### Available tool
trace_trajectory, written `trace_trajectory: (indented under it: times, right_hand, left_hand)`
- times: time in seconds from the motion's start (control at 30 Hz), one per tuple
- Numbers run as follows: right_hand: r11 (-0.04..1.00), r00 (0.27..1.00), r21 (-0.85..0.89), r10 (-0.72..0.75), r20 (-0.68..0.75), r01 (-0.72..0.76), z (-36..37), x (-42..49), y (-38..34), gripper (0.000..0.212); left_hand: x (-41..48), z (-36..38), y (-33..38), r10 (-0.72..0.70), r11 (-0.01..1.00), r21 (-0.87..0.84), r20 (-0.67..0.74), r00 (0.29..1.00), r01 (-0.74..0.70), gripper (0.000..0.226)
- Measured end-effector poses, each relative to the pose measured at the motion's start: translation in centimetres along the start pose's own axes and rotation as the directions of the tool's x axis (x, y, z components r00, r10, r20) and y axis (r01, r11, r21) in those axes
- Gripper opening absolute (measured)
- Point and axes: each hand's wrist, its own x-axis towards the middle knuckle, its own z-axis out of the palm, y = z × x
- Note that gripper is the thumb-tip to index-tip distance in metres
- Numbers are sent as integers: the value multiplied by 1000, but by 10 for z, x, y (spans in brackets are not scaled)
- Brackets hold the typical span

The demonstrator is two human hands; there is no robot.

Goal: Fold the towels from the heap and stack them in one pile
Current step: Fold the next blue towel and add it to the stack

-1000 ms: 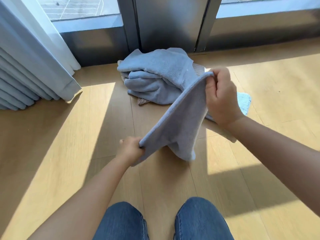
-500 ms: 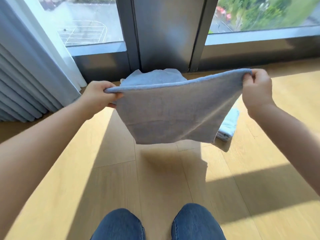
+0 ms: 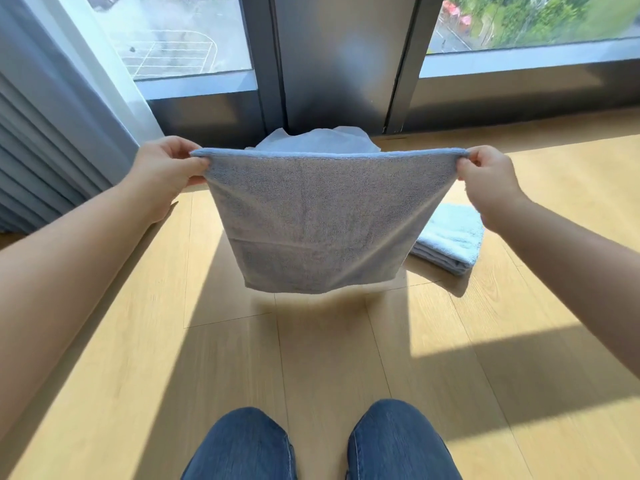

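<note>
A grey-blue towel [image 3: 318,220] hangs stretched in the air in front of me, its top edge level. My left hand [image 3: 166,168] pinches the top left corner and my right hand [image 3: 488,174] pinches the top right corner. Behind it, the heap of pale blue towels [image 3: 318,140] shows only its top against the window frame; the rest is hidden. A pile of folded light blue towels [image 3: 450,240] lies on the floor to the right, partly behind the hanging towel.
A wooden floor [image 3: 242,358] with sunlit bands stretches below. Dark window frames [image 3: 339,64] stand at the back, a pale curtain [image 3: 52,126] at the left. My knees in blue jeans [image 3: 318,445] are at the bottom edge.
My left hand rose from low near the floor to level with the right; the towel went from a slanted bunch to a flat, spread sheet with an even top edge.
</note>
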Motion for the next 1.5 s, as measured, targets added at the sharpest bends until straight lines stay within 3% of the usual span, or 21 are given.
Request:
trace_trajectory:
  times: [0.17, 0.27, 0.43, 0.57, 0.63, 0.8, 1.07, 1.5]
  right_hand:
    - [1000, 1000, -12, -28, 9, 28, 14, 21, -9, 8]
    - [998, 997, 18, -63, -35, 64, 15, 29, -16, 18]
    - [995, 993, 12, -99, -65, 100, 13, 18, -3, 9]
    - [999, 997, -1, -49, -59, 49, 14, -12, 27, 8]
    - [1000, 999, -17, -1, -47, 0, 15, -36, 50, 9]
    - [979, 981, -149, 157, 111, -139, 21, -108, 116, 16]
    - [904, 915, -324, 353, 196, -279, 28, -173, 180, 16]
    - [886, 915, -345, 376, 144, -310, 55, -111, 186, 23]
  left_hand:
    - [17, 2, 0, -87, 993, -91, -100, 991, 78, 17]
    - [20, -3, 3, -106, 992, -72, -100, 989, 99, 16]
    - [4, -8, -8, -89, 995, 33, -24, 996, 90, 17]
    - [-21, -10, -33, -127, 990, 69, 88, 988, 121, 16]
    - [-41, -9, -53, -163, 981, 130, 169, 972, 142, 17]
    - [-96, -5, -116, -271, 857, 509, 312, 910, 81, 24]
    - [-150, 9, -186, -429, 786, 588, 295, 853, 192, 11]
    - [-85, 39, -188, -328, 768, 623, 189, 926, 145, 10]
